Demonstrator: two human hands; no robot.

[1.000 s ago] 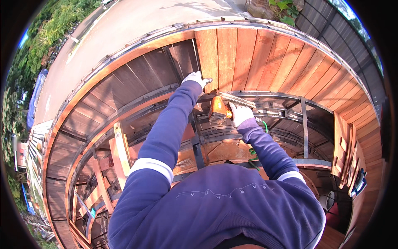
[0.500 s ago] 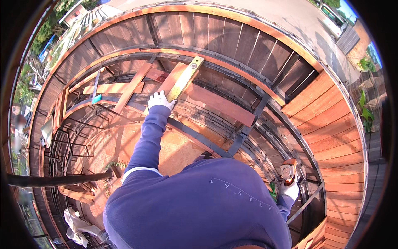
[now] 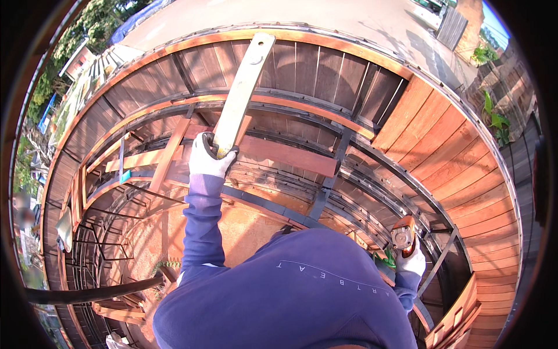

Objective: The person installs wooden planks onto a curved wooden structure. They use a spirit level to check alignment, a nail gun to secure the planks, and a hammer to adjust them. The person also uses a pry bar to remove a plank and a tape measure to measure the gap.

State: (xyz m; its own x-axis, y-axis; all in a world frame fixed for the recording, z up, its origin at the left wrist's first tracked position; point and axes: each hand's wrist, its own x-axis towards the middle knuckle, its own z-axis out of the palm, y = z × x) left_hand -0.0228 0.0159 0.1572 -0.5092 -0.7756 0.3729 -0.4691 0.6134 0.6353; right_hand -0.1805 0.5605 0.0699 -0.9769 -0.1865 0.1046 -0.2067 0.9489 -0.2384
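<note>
My left hand [image 3: 210, 157], in a white glove with dark fingertips, is closed on the near end of a long pale-yellow spirit level [image 3: 239, 96]. The level rises away from me, a round vial and a hole near its far end. Underneath it, a reddish plank [image 3: 285, 154] lies across the dark metal frame [image 3: 325, 195]. Out to my right, my gloved right hand [image 3: 411, 260] is closed on an orange hand tool [image 3: 403, 237] with a round grey face. Its exact kind is unclear.
A curved wall of dark vertical boards [image 3: 302, 67] runs around me; orange boards [image 3: 447, 145] cover its right side. Loose planks [image 3: 170, 154] rest on the frame at left. A dark pole [image 3: 93, 294] juts in at lower left. Green leaves [image 3: 383, 256] show by my right hand.
My left hand has lifted the spirit level off the planks and toward me, its far end now over the wall's top rim. The right hand still holds the orange tool. The view has shifted slightly.
</note>
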